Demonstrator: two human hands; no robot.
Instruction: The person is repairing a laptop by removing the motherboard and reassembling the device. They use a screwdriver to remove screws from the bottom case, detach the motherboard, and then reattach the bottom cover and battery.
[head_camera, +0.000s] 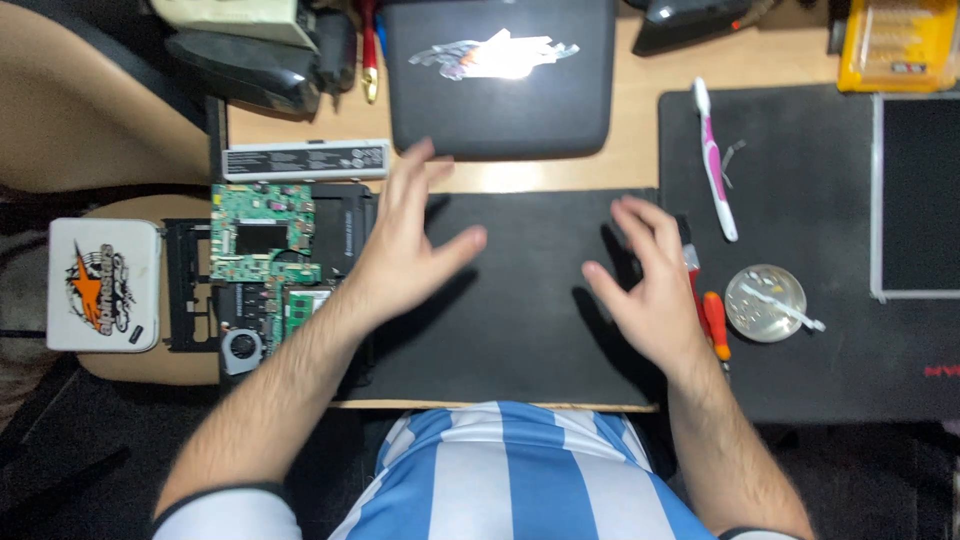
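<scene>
My left hand (405, 245) hovers open over the left part of a black work mat (525, 330), fingers spread and pointing toward a closed black laptop (500, 85) at the back. My right hand (650, 285) is open too, over the mat's right edge, beside a red-handled screwdriver (712, 325) that its wrist partly hides. Neither hand holds anything. To the left of my left hand lies an opened laptop base with a green circuit board (262, 240) and a small fan (242, 348).
A white battery bar (305, 160) lies behind the board. A pink and white toothbrush (715, 160), a round metal dish (765, 302) and a framed dark panel (915, 195) rest on a second mat at right. A white case (103, 285) sits far left.
</scene>
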